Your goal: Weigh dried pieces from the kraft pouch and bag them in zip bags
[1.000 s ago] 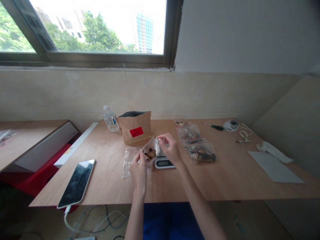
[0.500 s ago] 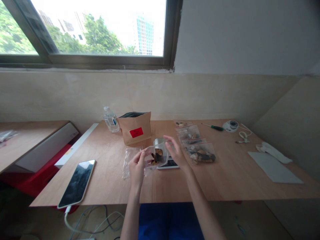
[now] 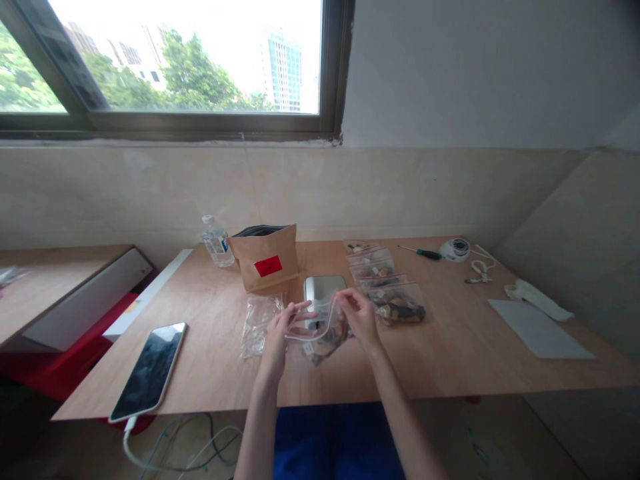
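1. Spanning the upper half of the frame, a pale wall (image 3: 450, 190) carries a window (image 3: 200, 80) at upper left, with trees and buildings outside.
2. A wooden desk (image 3: 450, 360) stretches across the middle and lower frame; another desk (image 3: 55, 267) shows at far left.
3. The person's bare forearms rise from the bottom centre. The right hand (image 3: 362, 320) pinches the right side of a bag's rim. The left hand (image 3: 277, 337) has partly extended fingers at the rim's left end; whether they grip it, one cannot tell.
4. A brown paper pouch (image 3: 260, 248) stands open left of centre, behind the hands, a red label on its front.
5. A phone (image 3: 149, 370) lies at lower left, plugged into a white cable.
6. Overlapping filled zip bags (image 3: 400, 303) lie right of centre, near the right hand.
7. The opened zip bag (image 3: 323, 353), at lower centre between the hands, contains brownish pieces, blurred. Its mouth and the left fingers block the near part of a silver-topped scale (image 3: 324, 288).
8. Crumpled clear plastic (image 3: 257, 333) lies just left of the left hand.
9. A water bottle (image 3: 218, 245) stands beside the pouch.
10. A white dome camera (image 3: 455, 249) and green-handled screwdriver (image 3: 429, 255) lie toward the right.
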Motion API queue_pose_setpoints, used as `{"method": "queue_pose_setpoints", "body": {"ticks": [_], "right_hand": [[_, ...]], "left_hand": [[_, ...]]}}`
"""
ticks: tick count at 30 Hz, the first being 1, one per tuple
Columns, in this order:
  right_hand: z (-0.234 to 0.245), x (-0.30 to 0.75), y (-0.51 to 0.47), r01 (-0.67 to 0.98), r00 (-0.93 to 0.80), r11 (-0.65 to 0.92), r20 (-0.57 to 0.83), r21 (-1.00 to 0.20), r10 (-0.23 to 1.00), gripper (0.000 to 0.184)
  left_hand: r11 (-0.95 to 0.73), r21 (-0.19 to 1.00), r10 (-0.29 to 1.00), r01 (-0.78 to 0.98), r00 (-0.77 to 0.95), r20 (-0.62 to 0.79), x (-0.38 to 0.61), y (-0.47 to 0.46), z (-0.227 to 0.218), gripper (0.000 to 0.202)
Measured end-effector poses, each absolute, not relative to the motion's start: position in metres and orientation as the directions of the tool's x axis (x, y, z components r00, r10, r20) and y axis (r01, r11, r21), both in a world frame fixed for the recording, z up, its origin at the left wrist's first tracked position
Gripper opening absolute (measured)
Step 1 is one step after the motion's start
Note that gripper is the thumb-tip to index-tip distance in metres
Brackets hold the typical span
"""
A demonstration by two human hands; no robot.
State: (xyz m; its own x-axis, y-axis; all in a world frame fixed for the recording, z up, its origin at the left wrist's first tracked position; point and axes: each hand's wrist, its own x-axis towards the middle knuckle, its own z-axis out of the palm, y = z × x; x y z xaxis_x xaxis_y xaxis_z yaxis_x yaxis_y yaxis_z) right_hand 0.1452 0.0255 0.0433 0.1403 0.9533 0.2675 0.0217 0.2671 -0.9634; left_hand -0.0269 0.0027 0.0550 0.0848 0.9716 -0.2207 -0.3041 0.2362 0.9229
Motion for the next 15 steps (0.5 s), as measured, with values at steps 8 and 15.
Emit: {"method": "queue_pose_setpoints", "body": {"ticks": [8, 15], "right_hand": [[0.027, 0.150, 0.031, -0.096, 0.554, 0.238, 0.147, -0.966, 0.819, 0.038], [0.019, 0.148, 0.020, 0.066, 0.240, 0.296, 0.303, -0.953, 0.922, 0.035]], "left_hand": [[0.002, 0.995, 0.999, -0.101, -0.041, -0.006, -0.013, 0.010, 0.046, 0.047], [-0.063, 0.998, 0.992, 0.016, -0.108, 0.064, -0.001, 0.009, 0.035, 0.042]]}}
